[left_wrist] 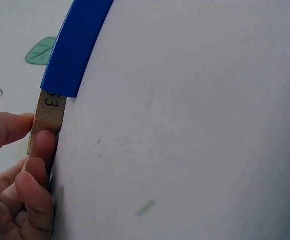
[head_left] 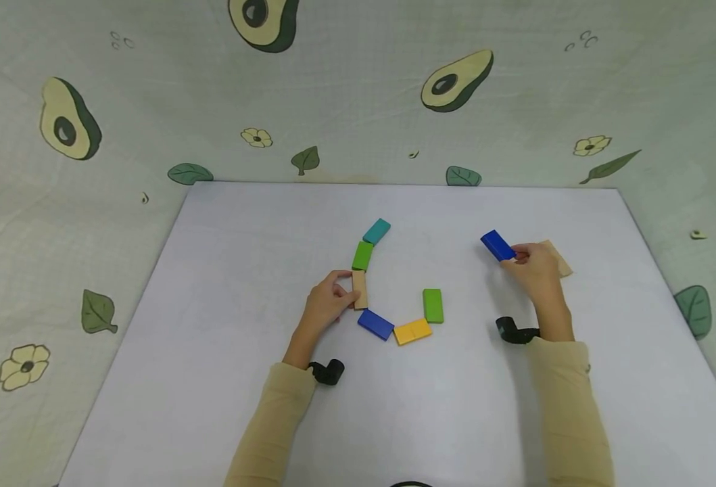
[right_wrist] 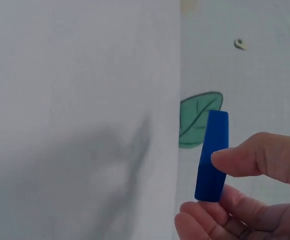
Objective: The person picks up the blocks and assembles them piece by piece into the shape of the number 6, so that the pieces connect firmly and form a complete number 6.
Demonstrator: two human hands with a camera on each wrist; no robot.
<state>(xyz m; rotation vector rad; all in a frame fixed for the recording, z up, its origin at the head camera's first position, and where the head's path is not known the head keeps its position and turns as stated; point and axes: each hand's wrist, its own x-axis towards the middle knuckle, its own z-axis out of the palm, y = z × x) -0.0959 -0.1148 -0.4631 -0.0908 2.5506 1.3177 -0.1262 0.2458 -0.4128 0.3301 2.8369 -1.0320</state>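
Observation:
My left hand [head_left: 327, 301] pinches a plain wooden block [head_left: 360, 289] between thumb and finger at the left of a curved row on the white table. In the left wrist view that wooden block [left_wrist: 49, 112] bears dark printed characters and a blue block [left_wrist: 77, 47] adjoins it. Above it in the row are a green block [head_left: 362, 256] and a teal block [head_left: 376, 231]. Below it follow a blue block [head_left: 376, 325], a yellow block [head_left: 412, 331] and another green block [head_left: 433, 306]. My right hand [head_left: 535, 270] pinches a separate blue block [right_wrist: 213, 155] above the table.
A tan wooden piece [head_left: 557, 258] shows partly behind the right hand; its support cannot be told. Black wrist cameras [head_left: 328, 373] project from both sleeves. The white table [head_left: 242, 237] ends at a patterned cloth [head_left: 358, 95] at the back and sides.

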